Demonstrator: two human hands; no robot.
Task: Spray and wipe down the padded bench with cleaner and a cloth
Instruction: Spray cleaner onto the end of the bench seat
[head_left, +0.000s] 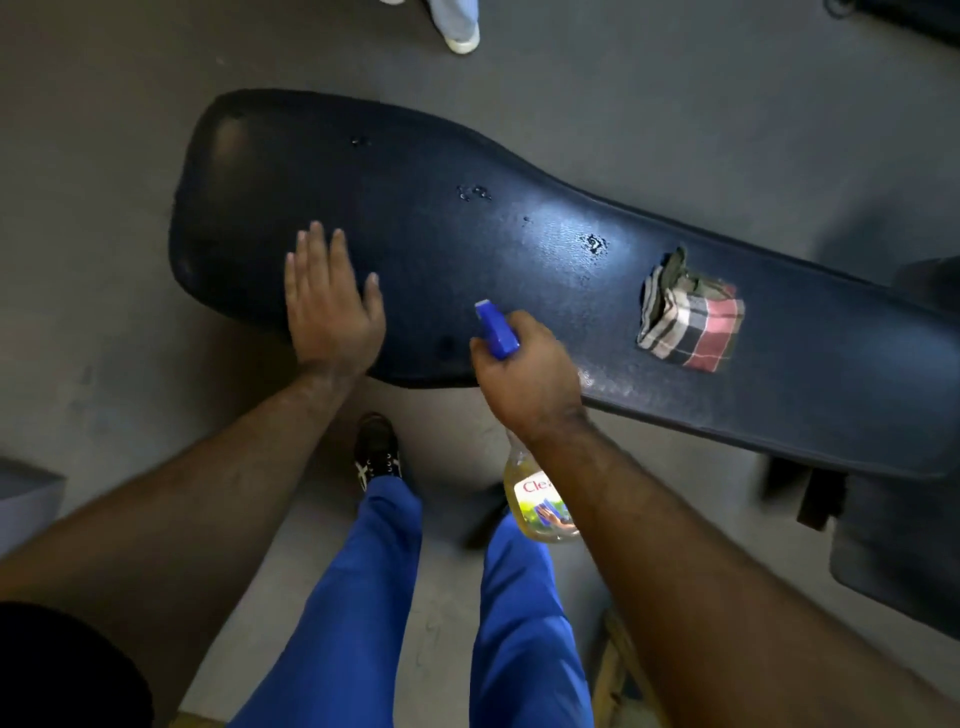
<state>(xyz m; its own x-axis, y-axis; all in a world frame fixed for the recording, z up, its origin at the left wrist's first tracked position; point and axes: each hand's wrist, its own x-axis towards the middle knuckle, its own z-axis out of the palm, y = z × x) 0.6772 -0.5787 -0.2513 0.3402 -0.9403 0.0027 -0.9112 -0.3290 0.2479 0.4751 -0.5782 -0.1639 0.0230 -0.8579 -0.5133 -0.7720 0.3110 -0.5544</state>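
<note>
Right hand (524, 379) grips spray bottle (540, 509), blue nozzle (496, 330) aimed over padded bench (415, 249); left hand (330, 306) flat, fingers straight, on the bench's wide end. Folded plaid cloth (693, 322) lies right of the nozzle, nearer the right hand.

1 view only, from the person's head, facing steeply down and forward. It sits close above the bench (467, 249), which runs across the frame from upper left to right, with both forearms, legs and the floor (104, 156) below it.
</note>
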